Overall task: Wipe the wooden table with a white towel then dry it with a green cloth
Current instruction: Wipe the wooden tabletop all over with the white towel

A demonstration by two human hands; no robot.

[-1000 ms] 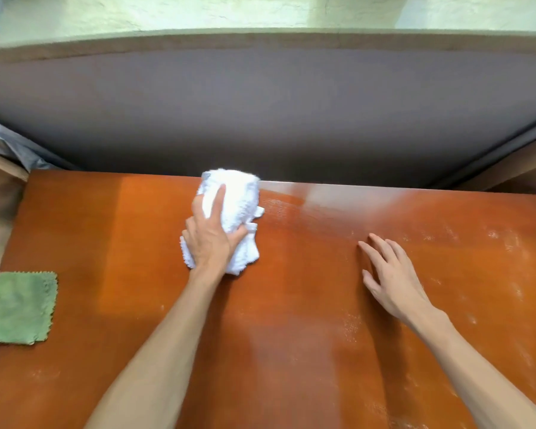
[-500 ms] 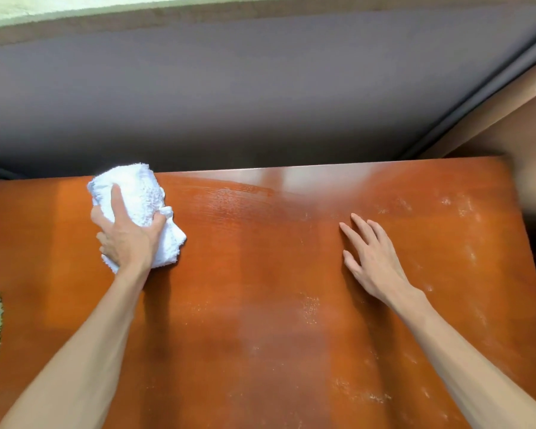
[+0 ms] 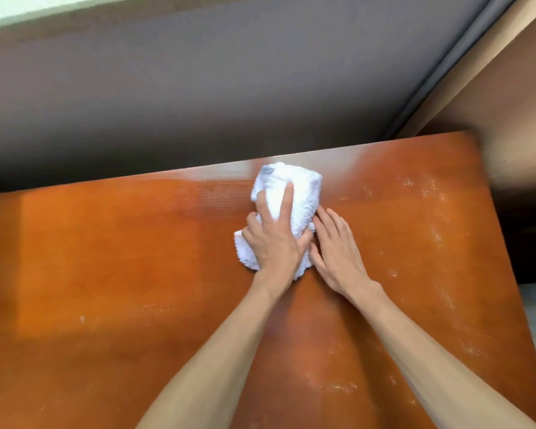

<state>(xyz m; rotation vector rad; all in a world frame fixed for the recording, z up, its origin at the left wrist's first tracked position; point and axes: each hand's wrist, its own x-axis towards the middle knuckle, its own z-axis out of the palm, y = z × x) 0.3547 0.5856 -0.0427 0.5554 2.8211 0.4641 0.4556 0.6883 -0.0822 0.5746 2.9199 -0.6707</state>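
A bunched white towel (image 3: pixel 304 193) lies on the orange-brown wooden table (image 3: pixel 106 274), near its far edge and right of centre. My left hand (image 3: pixel 274 239) presses down on the towel, fingers wrapped over it. My right hand (image 3: pixel 338 252) rests flat on the table with its fingers spread, just right of the towel and touching its edge. White dusty specks (image 3: pixel 437 233) mark the table's right side. The green cloth is out of view.
A grey wall panel (image 3: pixel 229 88) runs behind the table's far edge. A brown wall corner (image 3: pixel 514 113) stands at the right, beside the table's right edge (image 3: pixel 505 243).
My left hand slid the towel to the right along the far edge until it met my right hand. The view swung right, and the green cloth left the frame.
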